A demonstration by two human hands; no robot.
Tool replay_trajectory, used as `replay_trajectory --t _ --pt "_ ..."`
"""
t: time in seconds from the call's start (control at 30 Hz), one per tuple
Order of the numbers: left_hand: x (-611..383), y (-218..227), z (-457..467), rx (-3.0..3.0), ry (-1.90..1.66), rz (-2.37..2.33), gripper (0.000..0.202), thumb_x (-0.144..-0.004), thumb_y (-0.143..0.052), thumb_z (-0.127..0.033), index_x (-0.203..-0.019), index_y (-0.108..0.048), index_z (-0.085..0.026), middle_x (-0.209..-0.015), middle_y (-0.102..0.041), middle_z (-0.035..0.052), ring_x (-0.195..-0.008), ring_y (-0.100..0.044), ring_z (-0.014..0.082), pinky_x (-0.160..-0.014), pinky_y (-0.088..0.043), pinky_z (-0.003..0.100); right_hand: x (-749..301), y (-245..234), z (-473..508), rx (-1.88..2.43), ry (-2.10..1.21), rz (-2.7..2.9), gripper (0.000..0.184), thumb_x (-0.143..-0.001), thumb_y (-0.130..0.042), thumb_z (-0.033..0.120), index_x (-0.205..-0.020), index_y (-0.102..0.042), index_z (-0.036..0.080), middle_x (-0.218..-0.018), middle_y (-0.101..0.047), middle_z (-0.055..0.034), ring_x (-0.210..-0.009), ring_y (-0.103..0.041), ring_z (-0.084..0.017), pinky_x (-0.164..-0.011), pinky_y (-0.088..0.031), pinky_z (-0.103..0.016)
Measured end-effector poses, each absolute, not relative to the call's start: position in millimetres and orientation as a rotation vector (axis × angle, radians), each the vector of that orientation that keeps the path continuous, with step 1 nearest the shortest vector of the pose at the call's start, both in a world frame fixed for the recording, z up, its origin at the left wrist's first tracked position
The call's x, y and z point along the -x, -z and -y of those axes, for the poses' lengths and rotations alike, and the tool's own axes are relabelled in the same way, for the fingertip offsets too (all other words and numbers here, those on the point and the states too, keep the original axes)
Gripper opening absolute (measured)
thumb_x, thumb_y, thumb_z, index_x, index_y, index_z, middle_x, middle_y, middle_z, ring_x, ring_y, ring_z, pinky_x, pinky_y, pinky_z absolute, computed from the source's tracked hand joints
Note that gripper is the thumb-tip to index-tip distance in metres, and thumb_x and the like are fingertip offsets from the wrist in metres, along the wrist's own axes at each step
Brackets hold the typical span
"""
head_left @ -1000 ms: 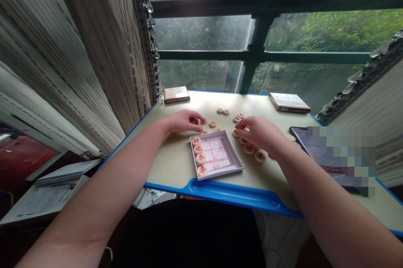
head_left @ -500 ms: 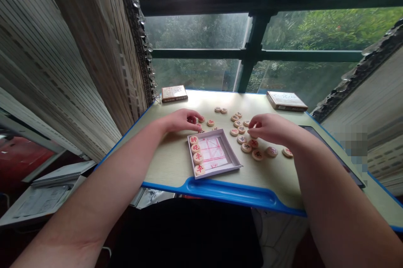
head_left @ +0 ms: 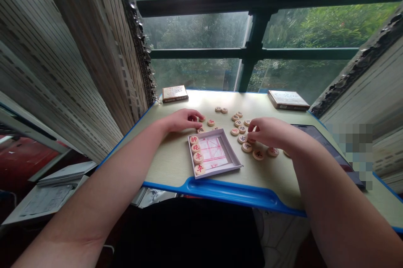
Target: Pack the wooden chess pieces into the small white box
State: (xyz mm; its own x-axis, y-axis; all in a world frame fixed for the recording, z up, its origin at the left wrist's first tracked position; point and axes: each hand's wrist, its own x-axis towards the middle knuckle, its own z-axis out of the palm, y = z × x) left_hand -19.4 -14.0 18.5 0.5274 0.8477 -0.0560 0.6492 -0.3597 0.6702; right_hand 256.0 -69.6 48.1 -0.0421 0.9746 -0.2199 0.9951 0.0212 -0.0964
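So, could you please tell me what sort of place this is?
Probably a room in a home: a striped curtain hangs beside a green-framed window with greenery outside, and xiangqi pieces lie on a small blue-edged table.

Tablet (head_left: 324,148) partly hidden by right arm (head_left: 330,205).

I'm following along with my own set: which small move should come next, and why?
Perhaps the right hand should bring the red-marked xiangqi piece left of it into the open box: the four pieces lined up there all bear red characters, and there's room beside them. Whether that hand already holds anything is unclear.
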Motion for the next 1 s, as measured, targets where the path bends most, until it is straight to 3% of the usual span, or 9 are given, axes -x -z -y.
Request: replay_trajectory --t 0.2,0.53,0.8,1.0 --pt "18.7 -17.8 13.8 -2.086 -0.388 -1.208 0.055 -0.063 -0.069 -0.046 -0.11 -0.062 -0.017 -0.079 -0.057 0.0006 -0.076 -0.052 0.015 -0.071 -0.04 0.028 -256.3 -45.2 69.8 -2.12 0.311 -2.155 0.035 -0.07 -0.057 0.035 -0.102 -0.064 0.023 -0.093 -0.068 -0.0069 -0.067 -0.06 -0.019 -0.051 -0.039 -0.027" --pt "19.5 -15.6 11.9 -2.184 -0.372 -1.203 0.051 -0.073 -0.058 -0.048 -0.113 -0.061 -0.017 -0.09 -0.06 0.0045 -0.082 -0.054 0.0163 -0.076 -0.042 0.027 -251.3 -54.4 78.5 -2.001 0.268 -2.203 0.017 -0.067 -0.06 0.028 -0.081 -0.069 0.024 -0.08 -0.069 -0.0037 -0.07 -0.061 -0.019 -0.054 -0.04 -0.026" --pt "20.5 -14.0 11.3 -2.151 -0.414 -1.238 0.047 -0.078 -0.051 -0.044 -0.118 -0.058 -0.02 -0.104 -0.061 0.0057 -0.091 -0.055 0.0167 -0.082 -0.04 0.026 -249.7 -44.2 72.9 -2.066 0.184 -2.311 0.023 -0.07 -0.057 0.029 -0.09 -0.069 0.025 -0.09 -0.069 -0.0056 -0.074 -0.062 -0.02 -0.059 -0.043 -0.029" --pt "17.9 -17.6 15.2 -2.147 -0.413 -1.263 0.046 -0.077 -0.054 -0.043 -0.115 -0.06 -0.018 -0.103 -0.062 0.0067 -0.093 -0.055 0.0177 -0.083 -0.041 0.027 -251.4 -39.5 72.9 -2.046 0.217 -2.356 0.023 -0.072 -0.056 0.033 -0.089 -0.068 0.024 -0.088 -0.068 -0.0058 -0.073 -0.061 -0.019 -0.058 -0.043 -0.028"
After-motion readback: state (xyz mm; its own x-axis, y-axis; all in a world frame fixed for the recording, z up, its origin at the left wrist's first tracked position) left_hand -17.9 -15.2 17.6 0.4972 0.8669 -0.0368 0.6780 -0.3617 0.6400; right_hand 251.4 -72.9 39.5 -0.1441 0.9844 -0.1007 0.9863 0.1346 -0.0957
